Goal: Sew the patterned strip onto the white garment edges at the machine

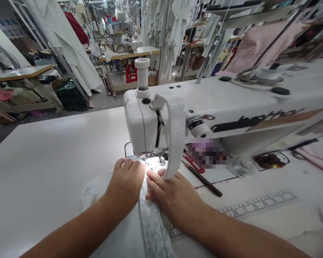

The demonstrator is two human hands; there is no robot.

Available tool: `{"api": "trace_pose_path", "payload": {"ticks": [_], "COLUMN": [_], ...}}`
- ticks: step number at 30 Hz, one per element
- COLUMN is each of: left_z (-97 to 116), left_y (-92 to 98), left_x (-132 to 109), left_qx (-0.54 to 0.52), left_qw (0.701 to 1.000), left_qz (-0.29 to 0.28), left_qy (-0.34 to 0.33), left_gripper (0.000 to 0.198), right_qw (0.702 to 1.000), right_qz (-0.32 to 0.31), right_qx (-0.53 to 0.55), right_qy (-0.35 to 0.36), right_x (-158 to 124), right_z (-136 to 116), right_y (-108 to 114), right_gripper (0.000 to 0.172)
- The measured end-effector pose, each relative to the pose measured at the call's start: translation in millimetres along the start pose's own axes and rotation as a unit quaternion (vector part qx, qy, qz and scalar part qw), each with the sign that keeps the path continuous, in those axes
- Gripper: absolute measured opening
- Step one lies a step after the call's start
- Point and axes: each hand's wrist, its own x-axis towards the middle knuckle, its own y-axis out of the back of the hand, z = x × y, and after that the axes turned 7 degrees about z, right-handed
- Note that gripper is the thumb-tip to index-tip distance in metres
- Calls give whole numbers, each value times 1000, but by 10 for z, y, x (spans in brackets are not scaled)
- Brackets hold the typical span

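Pale blue-green fabric [153,222] with a leaf-like print and a long seam runs toward me from the lit needle area of a white sewing machine [134,118]. Just left of the presser foot [150,154], my left hand [129,182] is closed on the fabric, its fingers bent down and their tips hidden. My right hand [174,193] rests on the strip to the right of the seam. Its fingers stretch toward the presser foot, with the thumb apart from them. A curved white guard [176,136] on the machine partly covers the right fingers.
Right of the hands lie a brown pen-like tool [204,181], a red-handled tool [195,163] and a clear bobbin-like piece [242,166]. A printed ruler [258,204] runs along the tabletop. Beyond the white table [56,143] stand other sewing stations [129,53] and hanging cloth [157,32].
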Motion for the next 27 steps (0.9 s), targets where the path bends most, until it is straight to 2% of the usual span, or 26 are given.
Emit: {"api": "trace_pose_path", "payload": {"ticks": [9,16,27], "left_z": [-29,-11,-38], "left_y": [-23,-20,-33], "left_x": [11,2,47], "left_qx": [12,30,-22], "left_qw": [1000,999,999], "left_qz": [0,14,15], "left_qy": [-10,-15,32], "left_gripper": [19,19,17], "right_qw": [999,999,1000], "right_qz": [-45,-1,-22], "right_qx": [17,-16,14], "right_qy": [-9,28,-4], "right_x": [32,-59,-14], "right_z": [27,-13,-15], "right_y": [51,35,25], "right_gripper": [20,32,32]}}
